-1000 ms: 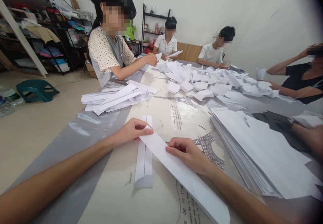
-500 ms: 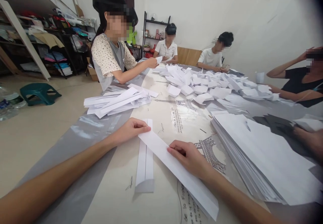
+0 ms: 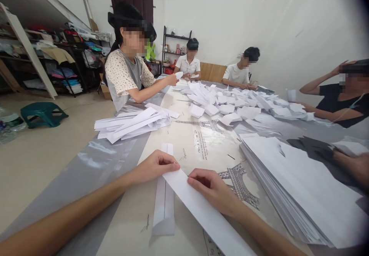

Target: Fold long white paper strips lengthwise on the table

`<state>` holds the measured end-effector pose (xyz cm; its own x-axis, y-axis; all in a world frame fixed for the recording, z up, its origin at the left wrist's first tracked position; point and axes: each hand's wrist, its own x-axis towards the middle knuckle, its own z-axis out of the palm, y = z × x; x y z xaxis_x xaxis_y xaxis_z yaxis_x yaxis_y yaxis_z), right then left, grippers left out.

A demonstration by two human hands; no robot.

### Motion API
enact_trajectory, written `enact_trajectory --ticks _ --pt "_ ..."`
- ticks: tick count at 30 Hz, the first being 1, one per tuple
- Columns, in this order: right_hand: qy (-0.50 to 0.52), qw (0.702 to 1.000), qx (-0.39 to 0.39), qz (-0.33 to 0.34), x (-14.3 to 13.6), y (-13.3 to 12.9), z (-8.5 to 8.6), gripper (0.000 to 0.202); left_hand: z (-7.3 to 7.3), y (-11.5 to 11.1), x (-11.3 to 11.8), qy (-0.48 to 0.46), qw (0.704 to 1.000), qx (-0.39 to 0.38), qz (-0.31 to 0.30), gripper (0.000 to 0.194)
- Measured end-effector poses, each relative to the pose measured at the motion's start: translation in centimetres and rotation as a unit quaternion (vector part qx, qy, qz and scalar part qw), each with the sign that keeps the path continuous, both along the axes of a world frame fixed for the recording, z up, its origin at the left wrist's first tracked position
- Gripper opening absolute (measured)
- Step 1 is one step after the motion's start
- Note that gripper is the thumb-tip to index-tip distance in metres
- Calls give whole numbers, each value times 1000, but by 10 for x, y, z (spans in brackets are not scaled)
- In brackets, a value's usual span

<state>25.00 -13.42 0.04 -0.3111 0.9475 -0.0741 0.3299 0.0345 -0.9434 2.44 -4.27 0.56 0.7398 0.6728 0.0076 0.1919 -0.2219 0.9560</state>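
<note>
Pinching a strip of white paper with both hands, and it slants from the middle of the frame down to the bottom edge. My left hand has the upper end, thumb and fingers clamped together on it. My right hand is a bit further down, thumb and curled fingers closed on the strip's right edge. Just left of that, a second strip lies on the table, dark line down its middle, partly hidden by my left hand. There's a messy pile of strips left of center, a fat stack of sheets lower right, and a big heap of white pieces in the upper middle. Person at upper left is holding some white paper too. Green stool at far left, on the floor.
</note>
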Motion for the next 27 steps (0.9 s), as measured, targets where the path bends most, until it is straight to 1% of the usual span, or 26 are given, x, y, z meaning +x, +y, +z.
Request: enact_trajectory --ticks 5,10,12,19,24,27 --pt "17 1000 -13 -9 -3 1 -5 34 2 -5 3 -6 1000 -19 7 38" --pt "16 1000 -9 -8 -2 1 -4 37 -3 -3 1 -3 1000 -19 10 48" --pt "11 1000 -12 -8 -3 1 -4 39 -5 -2 1 0 1000 -17 6 49" --pt "3 1000 -19 -17 -3 1 -6 40 -8 1 -1 -5 1000 -13 6 46" --pt "7 999 -31 -17 -3 0 -4 37 -6 13 -11 -13 999 -13 34 43" --pt "1 999 -33 -12 -6 -1 -2 37 -5 14 -13 -6 1000 -30 1 34"
